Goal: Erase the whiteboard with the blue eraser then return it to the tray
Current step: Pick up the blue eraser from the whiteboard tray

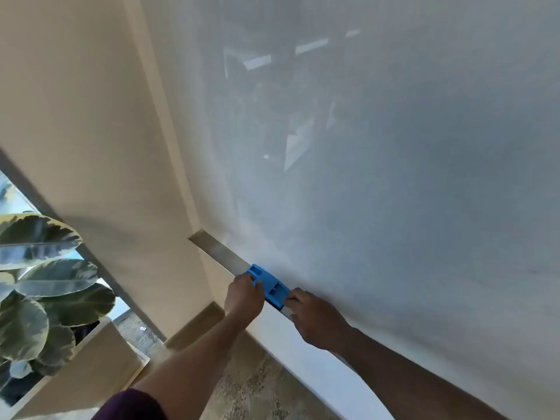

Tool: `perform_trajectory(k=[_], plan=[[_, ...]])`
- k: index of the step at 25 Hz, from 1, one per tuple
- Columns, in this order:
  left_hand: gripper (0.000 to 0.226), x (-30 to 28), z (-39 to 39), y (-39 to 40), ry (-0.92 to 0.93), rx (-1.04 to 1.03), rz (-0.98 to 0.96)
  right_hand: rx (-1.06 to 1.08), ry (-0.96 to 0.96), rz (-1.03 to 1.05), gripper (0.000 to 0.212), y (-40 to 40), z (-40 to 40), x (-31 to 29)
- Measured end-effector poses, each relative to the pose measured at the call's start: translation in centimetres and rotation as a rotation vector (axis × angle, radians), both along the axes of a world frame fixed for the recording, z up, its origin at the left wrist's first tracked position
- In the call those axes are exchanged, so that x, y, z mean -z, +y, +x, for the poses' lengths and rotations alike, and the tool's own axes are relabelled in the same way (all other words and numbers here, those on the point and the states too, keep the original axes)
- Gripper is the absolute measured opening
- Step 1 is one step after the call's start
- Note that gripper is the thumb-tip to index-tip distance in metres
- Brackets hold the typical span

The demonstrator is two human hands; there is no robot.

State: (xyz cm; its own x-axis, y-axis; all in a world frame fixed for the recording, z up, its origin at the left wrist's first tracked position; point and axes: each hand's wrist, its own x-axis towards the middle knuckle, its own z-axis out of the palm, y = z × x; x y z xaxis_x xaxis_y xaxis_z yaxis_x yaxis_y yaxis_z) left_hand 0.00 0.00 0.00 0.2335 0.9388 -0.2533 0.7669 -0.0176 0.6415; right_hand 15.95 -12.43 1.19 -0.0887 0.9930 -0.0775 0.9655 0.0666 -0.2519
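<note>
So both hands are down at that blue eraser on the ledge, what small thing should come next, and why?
Probably let go and draw both hands back. The blue eraser already seems to lie on the metal tray under the whiteboard, which shows only faint smears and reflections. The left hand grips its near edge; the right hand touches its right end.

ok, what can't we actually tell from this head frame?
- Head view: left hand covers the near edge of the blue eraser; its grip there is hidden.
- Right hand hides the tray beneath it; what its fingertips touch is unclear.
- Whiteboard: glare and smears; leftover marks can't be told from reflections. Top and right are cut off by the frame.
- Plant: cropped at the left edge.
</note>
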Motion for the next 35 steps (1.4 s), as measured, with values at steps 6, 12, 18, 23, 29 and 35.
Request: perform_trajectory(k=[6, 12, 18, 23, 29, 35], plan=[[0.041, 3.7, 0.3, 3.4, 0.199, 0.123, 0.049, 0.281, 0.235, -0.11, 0.041, 4.8, -1.3, 2.4], [0.038, 4.5, 0.9, 4.3, 0.175, 0.086, 0.01, 0.339, 0.294, -0.124, 0.04, 6.4, -2.7, 4.2], [0.036, 2.5, 1.4, 3.6, 0.045, 0.02, 0.1, 0.368, 0.277, 0.011, 0.039, 6.3, -1.9, 2.3], [0.029, -0.9, 2.2, 0.6, -0.122, -0.028, 0.2, 0.251, 0.043, 0.214, 0.018, 4.1, -1.9, -0.7], [0.02, -5.7, 2.4, -5.6, -0.271, -0.01, 0.298, 0.19, 0.049, 0.425, 0.029, -0.9, -1.4, -3.6], [0.016, -10.4, 2.5, -12.9, -0.365, 0.039, 0.452, 0.249, 0.28, 0.482, 0.051, -8.3, -2.1, -7.6]])
